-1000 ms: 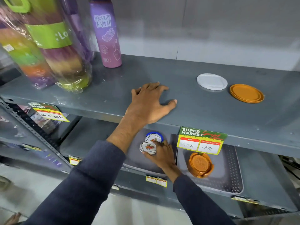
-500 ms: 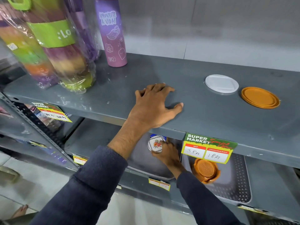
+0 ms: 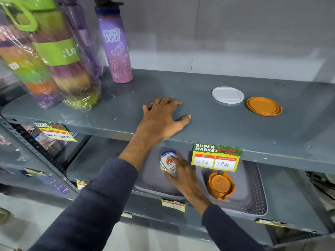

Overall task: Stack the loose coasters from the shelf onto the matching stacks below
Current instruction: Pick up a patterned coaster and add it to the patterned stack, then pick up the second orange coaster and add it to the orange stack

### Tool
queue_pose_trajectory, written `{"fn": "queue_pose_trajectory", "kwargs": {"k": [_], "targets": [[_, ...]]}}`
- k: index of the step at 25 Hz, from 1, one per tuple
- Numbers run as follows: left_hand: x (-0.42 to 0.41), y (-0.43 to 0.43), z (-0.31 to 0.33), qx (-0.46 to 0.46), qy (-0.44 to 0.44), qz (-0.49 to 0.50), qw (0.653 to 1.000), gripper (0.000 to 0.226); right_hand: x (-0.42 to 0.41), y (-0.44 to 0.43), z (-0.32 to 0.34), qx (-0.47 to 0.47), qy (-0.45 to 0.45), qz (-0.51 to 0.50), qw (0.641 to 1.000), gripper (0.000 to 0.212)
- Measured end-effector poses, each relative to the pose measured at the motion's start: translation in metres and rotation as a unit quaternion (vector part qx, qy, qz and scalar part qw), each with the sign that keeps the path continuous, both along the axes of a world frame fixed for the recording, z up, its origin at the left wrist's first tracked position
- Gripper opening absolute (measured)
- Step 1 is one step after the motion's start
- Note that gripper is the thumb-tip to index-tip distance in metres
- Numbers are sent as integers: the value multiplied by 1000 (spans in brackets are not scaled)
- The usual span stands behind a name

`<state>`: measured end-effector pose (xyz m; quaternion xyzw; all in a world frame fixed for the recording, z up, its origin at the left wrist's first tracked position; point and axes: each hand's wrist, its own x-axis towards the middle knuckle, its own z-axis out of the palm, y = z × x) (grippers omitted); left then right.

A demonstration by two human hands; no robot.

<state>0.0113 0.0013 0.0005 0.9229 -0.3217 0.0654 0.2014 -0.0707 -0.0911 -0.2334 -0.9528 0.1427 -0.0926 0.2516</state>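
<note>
Left hand (image 3: 159, 122) flat on upper shelf (image 3: 226, 127), fingers spread, empty: bracing. Right hand (image 3: 183, 174) fingers curled round floral coaster stack (image 3: 168, 163) on lower tray (image 3: 154, 183), squaring it. White coaster (image 3: 227, 95), orange coaster (image 3: 263, 106) loose above; orange stack (image 3: 220, 185) below.

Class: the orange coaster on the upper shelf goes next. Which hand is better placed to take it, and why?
Probably the left hand: it lies flat and empty on the upper shelf, level with the orange coaster. The right hand is below, touching the floral stack.
</note>
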Motion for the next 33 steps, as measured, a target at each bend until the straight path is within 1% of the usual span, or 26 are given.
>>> {"fn": "queue_pose_trajectory", "kwargs": {"k": [2,4,6,9,12,14,16,18,20,22,23,24,26,28,33], "targets": [[1,1,0,-9,19,3,1000,61,-36,19,27,66,-135,23,988,63],[1,0,0,-14,28,5,1000,62,-74,35,71,122,-281,38,951,53],[-1,0,-1,-7,21,6,1000,62,-103,43,122,139,-379,48,914,47],[-2,0,-2,5,21,0,1000,63,-123,33,192,98,-461,27,881,49],[0,1,-5,7,21,-4,1000,66,-119,1,241,61,-506,-2,860,55],[1,1,-7,9,16,-5,1000,67,-109,-31,265,45,-509,-27,859,60],[1,1,-7,8,15,-9,1000,67,-98,-70,279,31,-479,-75,874,66],[1,2,-7,5,14,-11,1000,66,-87,-112,280,30,-396,-127,909,75],[1,2,-7,7,13,-11,1000,67,-76,-148,273,33,-282,-169,944,92],[0,2,-6,5,12,-12,1000,66,-67,-172,263,30,-177,-210,961,112],[0,2,-5,3,11,-13,1000,66,-63,-179,259,22,-132,-231,964,117],[-1,2,-5,2,10,-12,1000,65,-59,-182,256,11,-101,-246,964,116],[-1,3,-4,1,9,-10,1000,65,-54,-185,252,1,-93,-254,963,106],[-1,3,-5,2,10,-11,1000,65,-55,-184,253,0,-123,-246,961,99],[-2,3,-3,-3,15,-12,1000,65,-79,-155,272,-31,-253,-176,951,101]]}}
